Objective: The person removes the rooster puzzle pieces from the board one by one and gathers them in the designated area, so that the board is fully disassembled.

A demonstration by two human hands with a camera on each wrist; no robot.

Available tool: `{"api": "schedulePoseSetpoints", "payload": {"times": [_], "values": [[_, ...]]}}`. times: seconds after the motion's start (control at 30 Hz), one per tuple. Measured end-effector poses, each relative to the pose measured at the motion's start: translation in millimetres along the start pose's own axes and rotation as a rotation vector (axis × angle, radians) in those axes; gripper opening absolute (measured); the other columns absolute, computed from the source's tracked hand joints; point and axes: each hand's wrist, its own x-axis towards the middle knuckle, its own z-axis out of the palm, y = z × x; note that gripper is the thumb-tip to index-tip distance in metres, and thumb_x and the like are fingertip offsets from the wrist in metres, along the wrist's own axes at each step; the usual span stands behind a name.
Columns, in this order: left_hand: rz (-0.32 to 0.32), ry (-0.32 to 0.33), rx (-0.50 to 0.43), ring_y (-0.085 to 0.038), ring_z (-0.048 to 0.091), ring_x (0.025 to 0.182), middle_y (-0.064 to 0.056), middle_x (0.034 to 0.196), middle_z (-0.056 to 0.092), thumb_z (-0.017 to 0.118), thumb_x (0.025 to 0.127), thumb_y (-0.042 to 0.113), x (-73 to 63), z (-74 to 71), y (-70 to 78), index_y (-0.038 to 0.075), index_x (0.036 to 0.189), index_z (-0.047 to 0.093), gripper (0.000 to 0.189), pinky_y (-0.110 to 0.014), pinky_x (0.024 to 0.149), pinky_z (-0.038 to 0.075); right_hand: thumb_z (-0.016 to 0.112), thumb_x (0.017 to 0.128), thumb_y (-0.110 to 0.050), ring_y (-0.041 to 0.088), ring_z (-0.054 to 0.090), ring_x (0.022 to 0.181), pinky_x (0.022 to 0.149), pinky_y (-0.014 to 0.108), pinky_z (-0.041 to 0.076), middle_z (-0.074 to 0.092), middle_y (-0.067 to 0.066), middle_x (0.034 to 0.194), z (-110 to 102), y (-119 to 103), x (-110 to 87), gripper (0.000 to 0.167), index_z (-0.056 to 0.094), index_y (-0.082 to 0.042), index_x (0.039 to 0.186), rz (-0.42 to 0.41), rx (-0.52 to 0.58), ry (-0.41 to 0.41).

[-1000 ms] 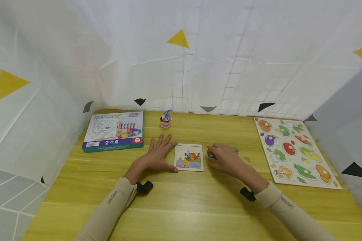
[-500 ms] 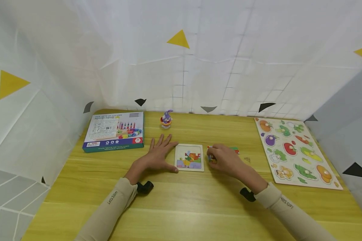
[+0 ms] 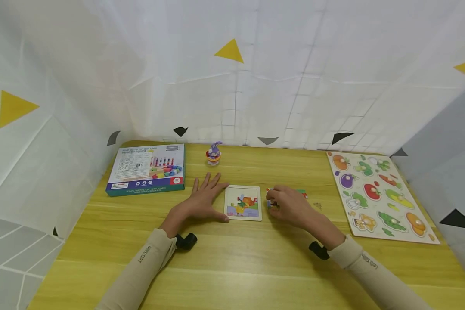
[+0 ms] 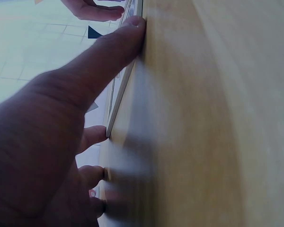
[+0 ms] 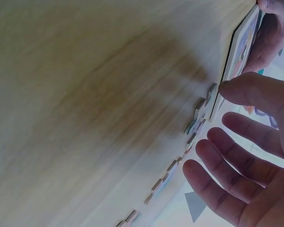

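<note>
From my remote seat I had the puzzle tray (image 3: 232, 193) just below the centre of the head view, flat on the table (image 3: 224, 262), with the fitted pieces (image 3: 243, 209) covering its lower part and some of its right side, the top left bare. The left hand (image 3: 201, 202) had its fingers spread apart, the tips of thumb and forefinger touching the tray's edge, and I judged that a good brace: light pressure there seemed apt to steady the tray without tipping it. The right hand (image 3: 290, 206) was just right of the tray, over the loose pieces (image 5: 195, 117); in the right wrist view its thumb and fingers were apart, with nothing visible between them. The thumb tip looked close to the nearest piece, but I could not tell whether it touched. The pieces were thin and lay low, so a clean lift seemed to call for a pinch at opposite edges. I also reckoned each was best turned to match its neighbours before being pressed down, since forcing a tab could have popped others loose
</note>
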Motion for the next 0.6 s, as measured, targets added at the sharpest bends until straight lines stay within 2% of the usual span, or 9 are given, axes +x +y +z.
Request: {"api": "schedulePoseSetpoints", "payload": {"times": [0.3, 0.6], "values": [[-0.005, -0.004, 0.007, -0.036, -0.014, 0.15, -0.008, 0.168, -0.002, 0.076, 0.071, 0.072, 0.7, 1.1, -1.9, 0.026, 0.16, 0.025, 0.112, -0.06, 0.113, -0.016, 0.082, 0.081, -0.012, 0.017, 0.06, 0.078, 0.066, 0.033, 0.052, 0.066, 0.006, 0.095, -2.7, -7.4, 7.2, 0.021, 0.072, -0.006, 0.099, -0.033, 0.008, 0.008], [-0.003, -0.001, 0.0, -0.037, -0.013, 0.15, -0.009, 0.168, -0.001, 0.076, 0.072, 0.071, 0.6, 0.7, -1.3, 0.026, 0.16, 0.025, 0.112, -0.06, 0.113, -0.015, 0.081, 0.081, -0.015, 0.021, 0.064, 0.087, 0.071, 0.038, 0.055, 0.068, 0.006, 0.102, -2.4, -20.6, 18.9, 0.024, 0.073, -0.008, 0.103, -0.024, 0.013, -0.019]]}}
